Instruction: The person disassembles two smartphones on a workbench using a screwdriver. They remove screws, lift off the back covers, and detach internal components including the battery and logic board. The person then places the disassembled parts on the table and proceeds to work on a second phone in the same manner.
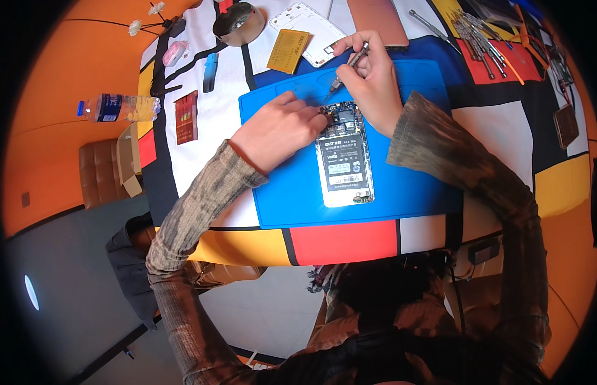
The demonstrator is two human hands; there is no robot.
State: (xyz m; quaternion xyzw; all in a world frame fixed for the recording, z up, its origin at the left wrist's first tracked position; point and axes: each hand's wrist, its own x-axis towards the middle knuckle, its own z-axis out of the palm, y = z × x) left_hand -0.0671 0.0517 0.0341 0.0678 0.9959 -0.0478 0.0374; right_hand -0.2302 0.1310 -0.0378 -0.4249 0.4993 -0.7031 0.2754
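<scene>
Gripping a screwdriver (337,84) — right hand (375,83); left hand (278,131) at opened phone (345,160) — grip unclear.

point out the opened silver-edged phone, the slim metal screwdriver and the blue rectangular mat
opened silver-edged phone (344,154), head view: middle of exposed inside
slim metal screwdriver (337,83), head view: lower handle
blue rectangular mat (285,197), head view: bare lower left part

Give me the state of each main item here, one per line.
Phone: opened, insides exposed
Screwdriver: held, slanted, tip near the phone's top
Right hand: gripping the screwdriver
Left hand: curled at the phone's edge
Blue mat: lying flat
White shell: apart from the phone
Bottle: capped
Metal bowl: upright, uncovered
</scene>
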